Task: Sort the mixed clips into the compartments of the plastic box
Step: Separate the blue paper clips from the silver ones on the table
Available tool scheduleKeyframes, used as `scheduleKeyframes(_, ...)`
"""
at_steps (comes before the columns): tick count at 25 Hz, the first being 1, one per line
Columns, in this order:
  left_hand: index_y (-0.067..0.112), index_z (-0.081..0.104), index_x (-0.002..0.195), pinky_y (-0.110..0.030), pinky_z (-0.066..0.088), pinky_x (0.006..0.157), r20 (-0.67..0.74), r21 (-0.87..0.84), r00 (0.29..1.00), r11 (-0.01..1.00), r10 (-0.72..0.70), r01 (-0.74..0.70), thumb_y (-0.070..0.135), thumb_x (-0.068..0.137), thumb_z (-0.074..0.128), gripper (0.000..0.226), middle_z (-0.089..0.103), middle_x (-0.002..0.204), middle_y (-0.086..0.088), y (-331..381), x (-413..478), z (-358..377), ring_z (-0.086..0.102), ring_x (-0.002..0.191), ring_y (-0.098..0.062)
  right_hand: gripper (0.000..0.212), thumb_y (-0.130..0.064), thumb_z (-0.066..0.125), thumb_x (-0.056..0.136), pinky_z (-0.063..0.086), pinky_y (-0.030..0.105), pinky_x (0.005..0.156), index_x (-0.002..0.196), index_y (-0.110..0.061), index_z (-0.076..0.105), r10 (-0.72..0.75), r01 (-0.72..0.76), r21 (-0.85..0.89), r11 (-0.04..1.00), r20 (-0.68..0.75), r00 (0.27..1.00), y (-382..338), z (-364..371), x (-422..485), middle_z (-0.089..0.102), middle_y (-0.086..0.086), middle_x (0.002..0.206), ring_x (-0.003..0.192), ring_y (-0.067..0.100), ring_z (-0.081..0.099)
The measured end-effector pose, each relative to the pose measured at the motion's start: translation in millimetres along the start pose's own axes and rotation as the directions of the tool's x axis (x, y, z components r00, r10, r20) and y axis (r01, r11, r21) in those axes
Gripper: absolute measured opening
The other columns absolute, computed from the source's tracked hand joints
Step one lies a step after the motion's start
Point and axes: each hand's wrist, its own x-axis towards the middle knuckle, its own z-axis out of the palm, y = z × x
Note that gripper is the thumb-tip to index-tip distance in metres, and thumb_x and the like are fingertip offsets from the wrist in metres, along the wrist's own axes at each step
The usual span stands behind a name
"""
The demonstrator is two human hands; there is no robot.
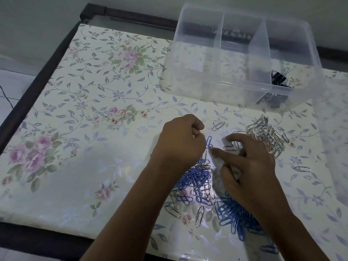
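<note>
Left hand (180, 142) fingers curled, pinching blue paper clip (209, 142). Right hand (250, 162) fingers spread, pressing on surface (94, 166) between silver paper clip pile (267, 136) and blue paper clip pile (199, 178). Clear plastic box (188, 72) at far edge; black binder clips (280, 80) in right compartment.

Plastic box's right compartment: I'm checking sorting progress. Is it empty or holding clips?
Holding clips: black binder clips lie in the right compartment of the plastic box, some showing through its clear front wall.

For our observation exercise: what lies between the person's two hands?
A single blue paper clip shows between the left hand and the right hand, in the head view.
</note>
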Motion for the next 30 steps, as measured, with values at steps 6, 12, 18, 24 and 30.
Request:
scheduleKeyframes(6,0.015,0.064,0.092,-0.018,0.04,0.056,-0.08,-0.044,0.995,0.997,-0.061,0.057,0.007,0.084,0.051,0.017,0.055,0.075,0.011,-2,0,-3,0.049,0.06,-0.004,0.041,-0.022,0.041,0.072,0.035,0.039,0.075,0.098,-0.021,0.072,0.031,-0.031,0.013,0.999,0.012,0.999,-5,-6,3,0.06,0.009,0.111,0.091,0.027,0.05)
scheduleKeyframes(12,0.016,0.064,0.1,-0.024,0.047,0.08,0.13,0.018,0.985,0.994,-0.112,0.111,0.009,0.086,0.051,0.02,0.066,0.101,-0.001,6,-2,-1,0.062,0.09,-0.017,0.04,-0.023,0.037,0.072,0.016,0.032,0.079,0.088,-0.022,0.073,0.088,-0.088,-0.004,0.996,0.031,0.996,-11,-5,1,0.058,0.006,0.118,0.104,0.023,0.038)
scheduleKeyframes(18,0.02,0.064,0.097,-0.006,0.043,0.064,0.118,-0.03,0.992,0.998,-0.049,0.053,0.009,0.087,0.051,0.02,0.064,0.086,0.005,4,-3,-2,0.058,0.072,-0.004,0.039,-0.018,0.04,0.067,0.023,0.032,0.076,0.088,-0.022,0.073,0.016,-0.016,0.01,1.0,0.011,1.0,-7,-9,2,0.061,0.006,0.106,0.092,0.024,0.048)
scheduleKeyframes(24,0.017,0.065,0.096,-0.004,0.037,0.051,-0.008,0.008,1.0,1.0,-0.022,0.022,0.009,0.086,0.053,0.018,0.055,0.075,0.014,-4,1,-8,0.052,0.061,-0.001,0.032,-0.02,0.044,0.067,0.012,0.024,0.071,0.07,-0.025,0.075,-0.013,0.012,0.035,0.999,0.042,0.999,1,-16,5,0.066,-0.001,0.091,0.089,0.015,0.044)
scheduleKeyframes(30,0.019,0.065,0.091,-0.002,0.035,0.052,-0.045,-0.015,0.998,0.999,-0.048,0.047,0.009,0.084,0.052,0.018,0.056,0.077,0.014,-1,1,-4,0.049,0.059,0.0,0.029,-0.023,0.045,0.067,0.011,0.025,0.07,0.065,-0.023,0.074,-0.016,0.015,0.025,1.0,0.07,0.997,6,-20,4,0.065,-0.003,0.083,0.085,0.014,0.046)
